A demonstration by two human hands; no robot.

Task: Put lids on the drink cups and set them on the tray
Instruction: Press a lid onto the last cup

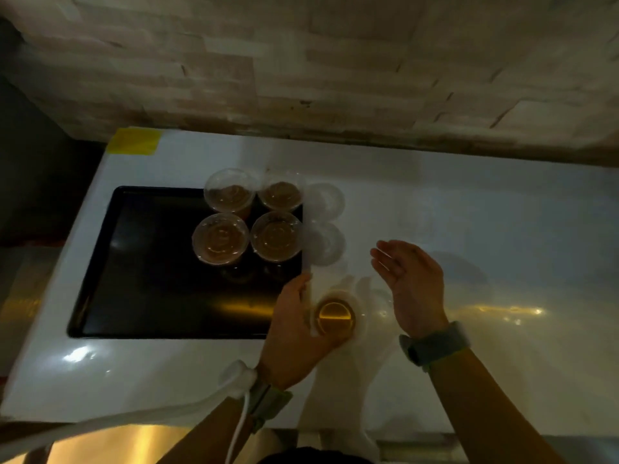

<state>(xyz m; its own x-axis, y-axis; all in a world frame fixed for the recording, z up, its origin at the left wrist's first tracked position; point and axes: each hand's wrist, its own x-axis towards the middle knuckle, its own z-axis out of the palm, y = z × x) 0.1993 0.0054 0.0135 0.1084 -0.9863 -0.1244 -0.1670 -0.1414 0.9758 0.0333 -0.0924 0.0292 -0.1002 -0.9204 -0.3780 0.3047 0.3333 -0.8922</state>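
A black tray (150, 279) lies on the white counter at the left. Several clear cups of brown drink stand in its far right corner; the two near ones (221, 237) (277, 235) wear clear lids, and the far ones (231, 190) (281, 192) look lidded too. My left hand (294, 326) grips a clear cup of amber drink (335, 314) just right of the tray's near corner; I cannot tell if it has a lid. My right hand (410, 283) hovers open to the right of that cup, palm facing left. Two loose clear lids (326, 199) (325, 242) lie on the counter beside the tray.
The white counter (469, 229) runs to the right, backed by a tiled wall (335, 61). A yellow patch (134, 141) marks the counter's far left corner. Both wrists wear bands, and a white cable (239, 426) hangs from the left one. The scene is dim and blurred.
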